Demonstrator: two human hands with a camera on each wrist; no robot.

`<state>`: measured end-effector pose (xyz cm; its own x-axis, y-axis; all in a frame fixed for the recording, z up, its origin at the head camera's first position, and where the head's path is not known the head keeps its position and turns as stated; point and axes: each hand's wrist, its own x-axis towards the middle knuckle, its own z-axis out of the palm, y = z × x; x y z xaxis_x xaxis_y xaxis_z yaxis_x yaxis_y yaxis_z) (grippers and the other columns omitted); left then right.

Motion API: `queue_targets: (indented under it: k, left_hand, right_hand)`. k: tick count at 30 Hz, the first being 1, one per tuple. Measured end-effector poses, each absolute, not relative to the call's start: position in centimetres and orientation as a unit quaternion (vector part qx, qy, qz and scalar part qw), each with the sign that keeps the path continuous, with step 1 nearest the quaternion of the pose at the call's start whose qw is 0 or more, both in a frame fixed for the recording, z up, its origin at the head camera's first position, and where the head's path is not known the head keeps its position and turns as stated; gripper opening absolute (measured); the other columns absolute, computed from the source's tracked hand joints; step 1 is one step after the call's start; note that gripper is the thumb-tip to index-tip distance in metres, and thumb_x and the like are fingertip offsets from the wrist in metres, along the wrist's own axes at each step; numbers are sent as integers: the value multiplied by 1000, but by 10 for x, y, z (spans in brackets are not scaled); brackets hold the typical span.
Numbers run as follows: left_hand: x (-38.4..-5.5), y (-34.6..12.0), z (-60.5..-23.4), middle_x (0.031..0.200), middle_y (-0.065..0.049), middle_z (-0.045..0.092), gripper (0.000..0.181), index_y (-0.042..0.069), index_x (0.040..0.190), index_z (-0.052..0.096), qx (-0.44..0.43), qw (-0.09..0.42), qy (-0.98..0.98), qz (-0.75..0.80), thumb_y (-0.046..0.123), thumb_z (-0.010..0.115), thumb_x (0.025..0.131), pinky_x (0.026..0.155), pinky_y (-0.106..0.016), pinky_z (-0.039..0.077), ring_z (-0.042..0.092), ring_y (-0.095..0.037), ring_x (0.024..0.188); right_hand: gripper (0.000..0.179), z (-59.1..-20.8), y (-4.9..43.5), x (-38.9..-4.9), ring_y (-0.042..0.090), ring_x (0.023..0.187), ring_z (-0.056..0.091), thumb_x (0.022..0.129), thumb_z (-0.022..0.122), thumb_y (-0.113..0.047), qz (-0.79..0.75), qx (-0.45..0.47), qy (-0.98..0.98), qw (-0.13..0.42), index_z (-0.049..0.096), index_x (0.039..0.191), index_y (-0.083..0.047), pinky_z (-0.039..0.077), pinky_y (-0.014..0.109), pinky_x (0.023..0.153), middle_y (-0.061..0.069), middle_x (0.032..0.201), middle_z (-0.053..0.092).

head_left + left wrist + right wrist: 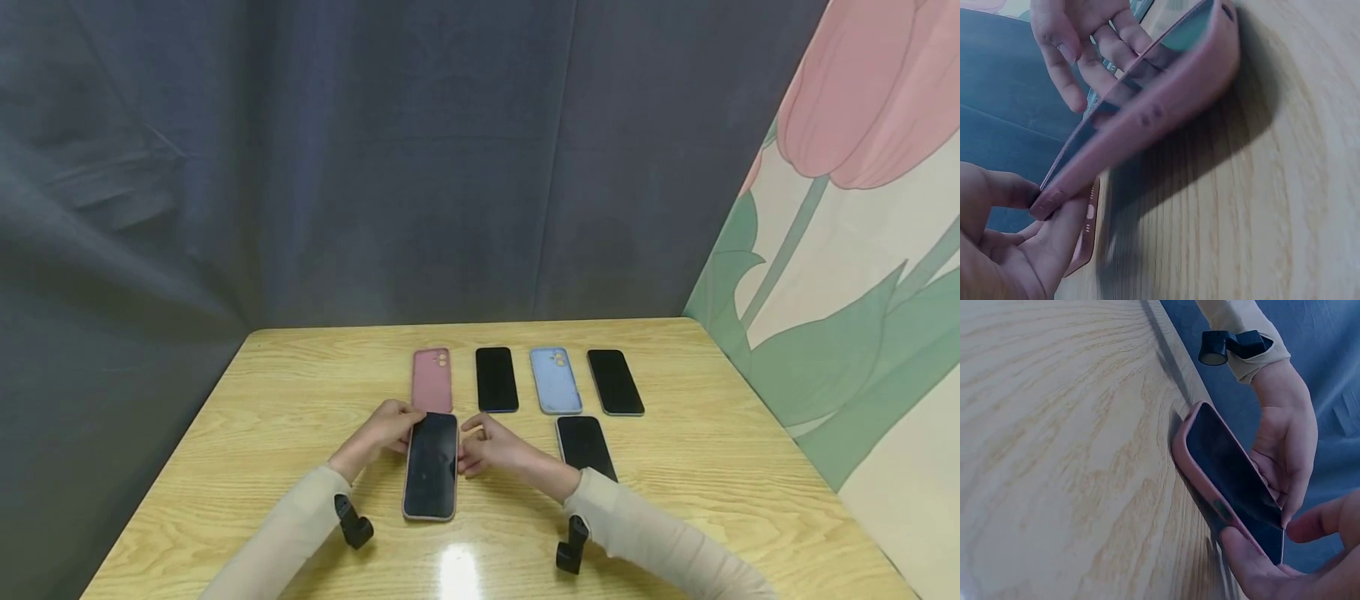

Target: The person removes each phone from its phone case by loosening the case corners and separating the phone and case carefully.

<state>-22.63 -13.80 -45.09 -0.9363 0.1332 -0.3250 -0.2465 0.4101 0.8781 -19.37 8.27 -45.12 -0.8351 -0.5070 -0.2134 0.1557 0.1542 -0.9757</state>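
A dark-screened phone sits in a pink phone case, screen facing up. My left hand pinches its far left corner between thumb and fingers. The cased phone is tilted, with a shadow beneath it in the left wrist view. At its right side is my right hand, its fingers loosely bent. One digit of that hand lies right at the case's side in the right wrist view, another finger over the far end. Just beyond the cased phone lies a second pink case, back up.
In the back row, a black phone, a light blue case and another dark phone lie on the wooden table. A light-edged phone lies by my right forearm. Behind the table hangs a dark curtain.
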Motion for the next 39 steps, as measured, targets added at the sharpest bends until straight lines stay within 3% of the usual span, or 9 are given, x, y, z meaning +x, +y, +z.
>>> queue_targets:
  k: [5,10,16,20,30,39]
  left_hand:
    - [-227,-138,-450,76,-11,64,30,-10,114,63,-33,174,810,558,14,49,104,63,-34,59,62,-16,63]
    - [-229,-136,-449,81,-11,66,34,-12,119,61,-40,169,797,579,17,48,105,63,-30,59,63,-14,66]
    - [-231,-127,-445,86,-11,65,34,-11,118,60,-33,160,777,608,17,48,105,63,-28,58,63,-14,69]
    - [-231,-120,-443,85,-11,63,32,-11,115,60,-26,148,770,621,17,48,104,62,-28,58,61,-14,68]
    - [-233,-113,-444,89,-13,61,35,-12,122,55,-34,132,760,636,17,48,105,65,-27,58,60,-15,71]
    - [-231,-114,-446,95,-16,62,50,-12,131,45,-1,168,722,671,28,53,104,71,-34,60,65,-18,74]
  right_hand:
    - [38,-454,81,-195,39,84,68,100,44,2,-629,-107,727,255,31,133,14,59,44,76,25,100,63]
    - [37,-455,79,-197,24,74,65,104,45,-7,-608,-93,746,254,39,132,15,59,39,72,19,93,63]
    - [34,-452,78,-199,15,67,55,108,41,-20,-590,-83,770,228,52,121,10,53,30,62,8,81,58]
    - [32,-450,79,-201,14,71,53,109,39,-20,-604,-70,766,206,54,115,8,48,27,62,6,84,57]
    - [32,-443,81,-205,14,73,52,108,41,-13,-610,-53,775,156,55,119,13,45,24,61,7,86,59]
    - [31,-438,90,-213,11,69,54,108,39,-10,-619,-74,769,144,54,116,16,46,23,59,7,83,60]
